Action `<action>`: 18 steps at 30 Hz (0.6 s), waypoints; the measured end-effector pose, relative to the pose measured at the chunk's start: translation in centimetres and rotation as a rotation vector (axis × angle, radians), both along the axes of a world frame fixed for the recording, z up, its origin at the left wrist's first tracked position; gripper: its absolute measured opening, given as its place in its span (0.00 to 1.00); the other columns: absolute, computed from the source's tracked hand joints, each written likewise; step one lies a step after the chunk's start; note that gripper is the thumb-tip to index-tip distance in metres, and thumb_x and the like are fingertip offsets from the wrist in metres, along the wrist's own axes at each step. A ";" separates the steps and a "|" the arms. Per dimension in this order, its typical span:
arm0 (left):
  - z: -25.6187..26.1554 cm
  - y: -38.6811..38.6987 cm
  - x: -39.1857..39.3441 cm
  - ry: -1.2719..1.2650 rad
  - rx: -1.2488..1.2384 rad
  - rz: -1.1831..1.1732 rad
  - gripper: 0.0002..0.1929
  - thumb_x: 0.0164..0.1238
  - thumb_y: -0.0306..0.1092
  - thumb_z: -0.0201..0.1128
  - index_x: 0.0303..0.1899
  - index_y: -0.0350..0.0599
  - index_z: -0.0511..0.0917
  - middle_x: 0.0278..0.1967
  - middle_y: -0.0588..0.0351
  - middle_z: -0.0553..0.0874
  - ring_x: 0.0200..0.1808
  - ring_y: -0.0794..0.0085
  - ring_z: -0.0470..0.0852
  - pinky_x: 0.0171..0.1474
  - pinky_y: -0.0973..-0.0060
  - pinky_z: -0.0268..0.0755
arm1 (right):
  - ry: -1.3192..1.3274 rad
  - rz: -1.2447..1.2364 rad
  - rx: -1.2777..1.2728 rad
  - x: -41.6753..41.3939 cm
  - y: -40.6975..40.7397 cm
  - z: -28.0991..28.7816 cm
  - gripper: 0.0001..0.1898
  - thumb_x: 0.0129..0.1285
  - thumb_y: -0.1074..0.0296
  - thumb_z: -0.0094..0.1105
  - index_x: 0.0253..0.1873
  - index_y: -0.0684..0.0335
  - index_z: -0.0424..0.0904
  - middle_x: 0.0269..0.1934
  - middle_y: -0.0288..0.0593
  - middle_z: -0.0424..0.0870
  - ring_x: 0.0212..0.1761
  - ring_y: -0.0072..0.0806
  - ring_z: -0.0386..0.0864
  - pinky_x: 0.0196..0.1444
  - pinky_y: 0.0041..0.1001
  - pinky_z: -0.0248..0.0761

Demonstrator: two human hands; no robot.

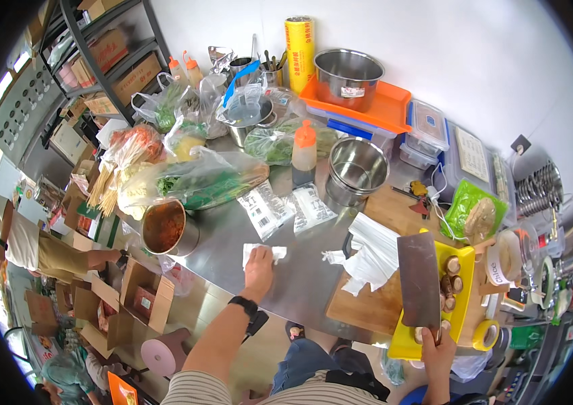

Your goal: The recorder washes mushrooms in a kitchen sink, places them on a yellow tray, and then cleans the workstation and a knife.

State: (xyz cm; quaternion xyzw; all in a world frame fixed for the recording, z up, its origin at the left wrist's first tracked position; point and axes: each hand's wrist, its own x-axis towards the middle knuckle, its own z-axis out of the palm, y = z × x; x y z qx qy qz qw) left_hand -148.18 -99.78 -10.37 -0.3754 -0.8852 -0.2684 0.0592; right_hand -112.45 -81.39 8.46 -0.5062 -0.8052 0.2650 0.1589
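Observation:
My left hand [259, 269] presses on a white tissue [264, 253] lying on the steel table [291, 283]. In my right hand [438, 347] is the handle of a cleaver [418, 281], its broad blade upright in view over the edge of a yellow tray [403, 336] with several mushrooms [449, 283]. Left of the blade, crumpled white tissues [372, 253] lie on a wooden cutting board [357, 309]. Two printed white packets [264, 208] [311, 207] lie beyond my left hand, near a squeeze bottle [304, 154] of dark liquid.
A steel pot of red food [165, 228] stands at the left table edge, beside bagged vegetables [205, 177]. Steel pots [357, 169] and an orange tray [393, 109] stand farther back. Open cartons [147, 298] and a pink stool [162, 354] are on the floor; other people are at left.

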 end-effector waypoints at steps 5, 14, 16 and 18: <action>4.3 -1.1 1.9 -0.908 0.276 0.140 0.09 0.68 0.25 0.47 0.46 0.41 0.74 0.41 0.53 0.79 0.40 0.71 0.79 0.41 0.75 0.72 | 0.416 -0.153 -0.994 -0.6 -0.5 -0.5 0.08 0.65 0.68 0.57 0.36 0.64 0.69 0.15 0.34 0.68 0.13 0.19 0.66 0.14 0.20 0.59; 14.2 3.5 10.1 -0.440 0.555 -0.385 0.19 0.52 0.11 0.51 0.41 0.45 0.79 0.46 0.46 0.77 0.41 0.55 0.80 0.44 0.72 0.73 | 0.354 0.089 -1.055 -4.1 -2.4 -1.8 0.09 0.63 0.69 0.58 0.39 0.67 0.69 0.17 0.35 0.69 0.13 0.17 0.65 0.15 0.18 0.58; 17.2 3.6 12.6 -0.566 0.581 -0.444 0.14 0.54 0.15 0.54 0.40 0.43 0.78 0.47 0.47 0.76 0.43 0.57 0.79 0.44 0.71 0.73 | 0.324 0.119 -1.011 -4.7 -2.8 -2.1 0.09 0.63 0.69 0.58 0.38 0.67 0.69 0.17 0.35 0.69 0.13 0.17 0.65 0.15 0.18 0.58; 16.0 3.1 13.8 -0.285 0.500 -0.661 0.12 0.56 0.24 0.62 0.43 0.43 0.80 0.42 0.53 0.78 0.42 0.59 0.80 0.45 0.73 0.73 | 0.314 0.114 -1.025 -5.8 -3.6 -1.9 0.08 0.62 0.71 0.58 0.36 0.66 0.68 0.17 0.36 0.70 0.13 0.17 0.65 0.15 0.18 0.59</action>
